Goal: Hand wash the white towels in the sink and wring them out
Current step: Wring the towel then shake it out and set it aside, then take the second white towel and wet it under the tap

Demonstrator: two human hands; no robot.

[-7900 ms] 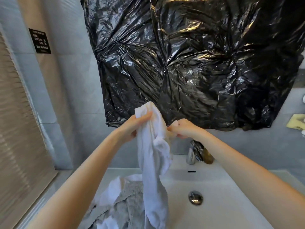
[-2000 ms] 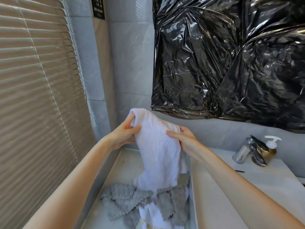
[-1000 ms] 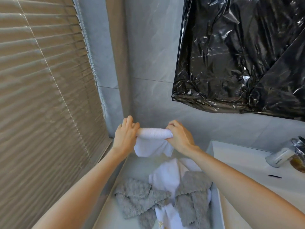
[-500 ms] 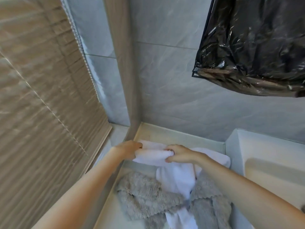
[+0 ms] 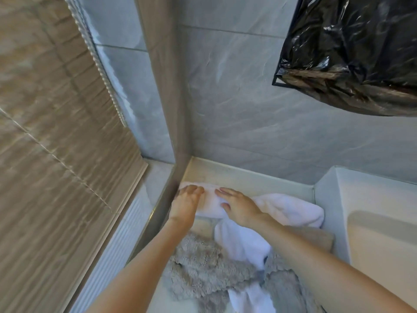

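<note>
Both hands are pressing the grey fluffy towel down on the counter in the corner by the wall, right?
Not quite. The head view shows the left hand and right hand pressing a white towel, not the grey one. The grey fluffy towel lies nearer the person, untouched. The rest is right: it is on the counter in the corner by the wall.

White towel [image 5: 282,206], grey fluffy cloth [image 5: 203,267], black plastic sheet [image 5: 352,53], beige blinds [image 5: 56,109].

Grey fluffy cloths [image 5: 198,265], black plastic sheet [image 5: 352,48], window blind [image 5: 52,123].
</note>
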